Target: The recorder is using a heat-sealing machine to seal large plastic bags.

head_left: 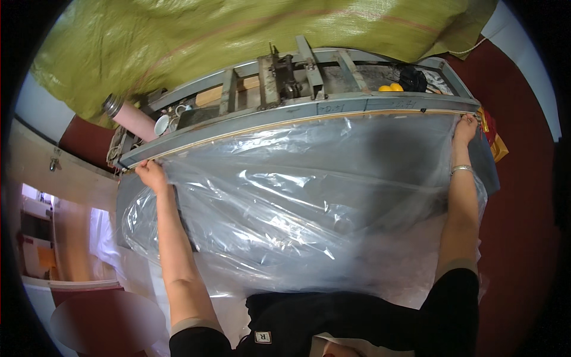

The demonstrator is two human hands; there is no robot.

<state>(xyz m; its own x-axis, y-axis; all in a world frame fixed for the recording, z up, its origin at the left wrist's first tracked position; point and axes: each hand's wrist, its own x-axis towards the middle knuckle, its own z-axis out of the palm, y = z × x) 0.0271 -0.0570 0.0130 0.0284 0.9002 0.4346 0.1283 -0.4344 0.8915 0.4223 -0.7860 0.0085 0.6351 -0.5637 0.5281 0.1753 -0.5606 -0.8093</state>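
A wide sheet of clear plastic film (285, 196) spreads over a grey tabletop and hangs toward my body. Its far edge lies along a long metal bar (333, 107) with a thin pale strip on its near side. At the bar's left end my left hand (153, 174) is closed, pinching the film's corner. My right hand (466, 128) pinches the opposite corner near the bar's right end, with a bracelet on that wrist. Between the two hands the film's far edge is drawn fairly straight, while folds and glare cross its middle.
Behind the bar stands a metal frame (229, 89) with a hinge mechanism (290, 77). A pink thermos (132, 119) and a white cup (162, 124) stand at the left; yellow round objects (391, 87) lie at the right. A yellow-green woven tarp (238, 35) hangs behind. A round stool (107, 321) is lower left.
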